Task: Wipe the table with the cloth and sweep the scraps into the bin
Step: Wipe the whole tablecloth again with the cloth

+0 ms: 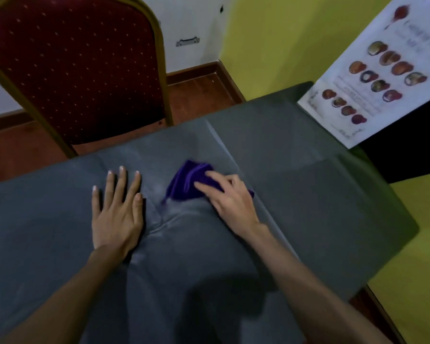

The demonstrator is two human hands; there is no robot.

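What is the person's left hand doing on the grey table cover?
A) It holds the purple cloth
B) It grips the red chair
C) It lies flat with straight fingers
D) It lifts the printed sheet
C: the left hand lies flat, fingers straight, on the grey table cover, apart from the purple cloth.

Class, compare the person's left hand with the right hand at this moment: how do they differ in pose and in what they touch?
The left hand lies flat with straight, spread fingers; the right hand has bent fingers. The left hand presses the bare grey table cover; the right hand rests on the bunched purple cloth. Both are bare and down on the table.
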